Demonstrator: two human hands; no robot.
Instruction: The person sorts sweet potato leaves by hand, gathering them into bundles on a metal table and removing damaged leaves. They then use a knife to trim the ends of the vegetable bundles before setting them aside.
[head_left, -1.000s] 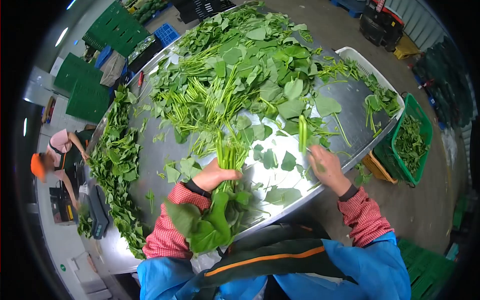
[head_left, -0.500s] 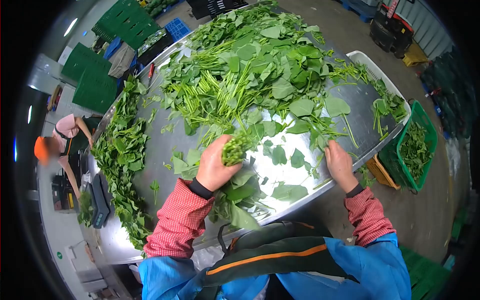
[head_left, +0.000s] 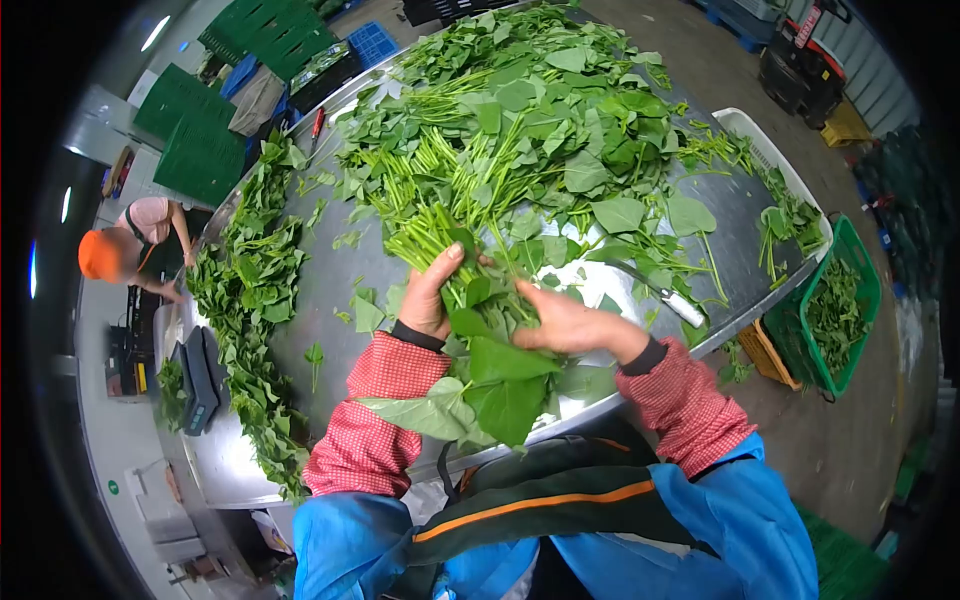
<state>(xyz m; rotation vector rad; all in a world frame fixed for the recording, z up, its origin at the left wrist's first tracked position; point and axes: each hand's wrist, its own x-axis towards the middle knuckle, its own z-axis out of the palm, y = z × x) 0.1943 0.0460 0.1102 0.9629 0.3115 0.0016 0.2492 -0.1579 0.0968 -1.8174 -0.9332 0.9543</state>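
Observation:
My left hand (head_left: 430,295) grips a bunch of leafy green stalks (head_left: 480,370) near the front edge of the steel table (head_left: 330,290), leaves hanging toward me. My right hand (head_left: 565,325) presses against the same bunch from the right side, fingers around its stems. A big heap of loose greens (head_left: 510,130) covers the table beyond both hands. A knife with a white handle (head_left: 665,297) lies on the table just right of my right hand.
A long row of greens (head_left: 250,300) runs down the table's left side. A scale (head_left: 195,385) sits at the left end, where another person (head_left: 130,250) stands. A white crate (head_left: 775,160) and a green basket (head_left: 850,295) holding greens stand to the right.
My right hand has left the table's right edge and come in to the bunch. My left hand turned the bunch so its leaves hang toward me.

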